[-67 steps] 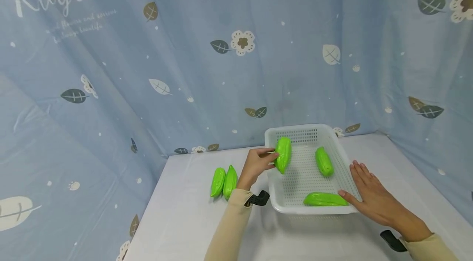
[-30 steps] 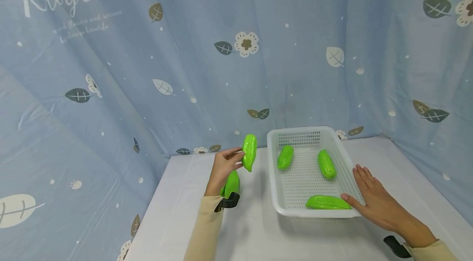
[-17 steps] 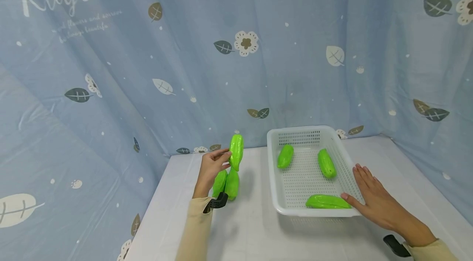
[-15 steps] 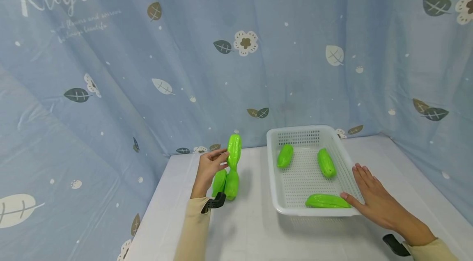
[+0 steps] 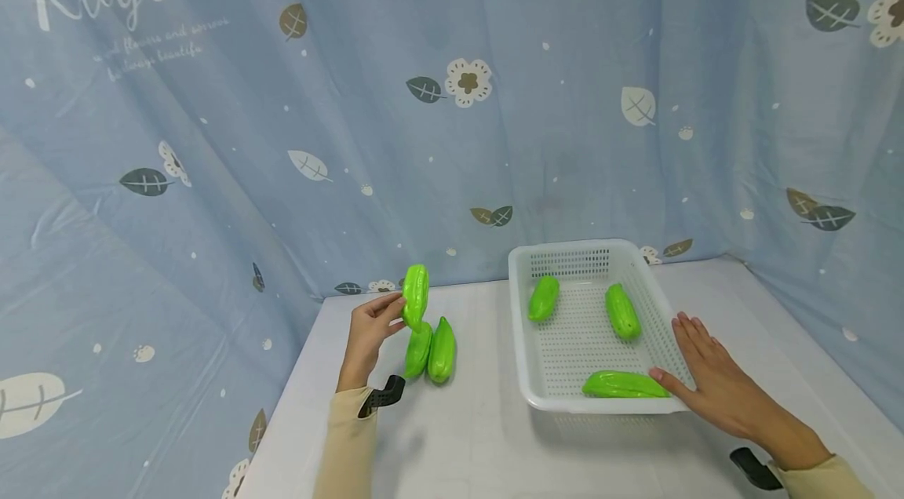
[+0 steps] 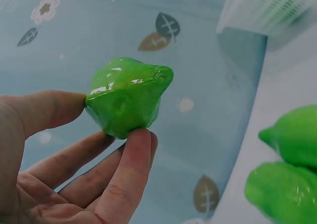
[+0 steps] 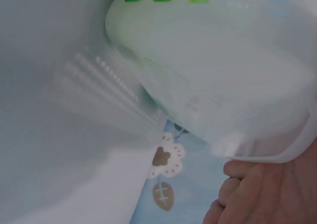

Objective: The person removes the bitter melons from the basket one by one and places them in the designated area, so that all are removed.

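Observation:
My left hand (image 5: 369,336) pinches a glossy green ridged toy vegetable (image 5: 415,296) between thumb and fingertips. It hangs upright, narrow end down, over the left part of the table; in the left wrist view the vegetable (image 6: 124,102) shows end-on with a blunt stub. Just below it, two similar green vegetables, a left one (image 5: 418,351) and a right one (image 5: 442,351), lie side by side. At the right stands a white plastic basket (image 5: 519,350). My right hand (image 5: 723,389) rests with straight fingers along its right rim, thumb at the front corner.
Inside the basket lie three more green vegetables: one at the left (image 5: 544,298), one at the right (image 5: 623,312) and one along the front (image 5: 625,384). A blue printed curtain (image 5: 551,154) hangs behind and beside the white table (image 5: 487,444).
My left hand has carried the pinched green vegetable leftward from over the basket to above the two on the table. My right hand has stayed at the basket's rim.

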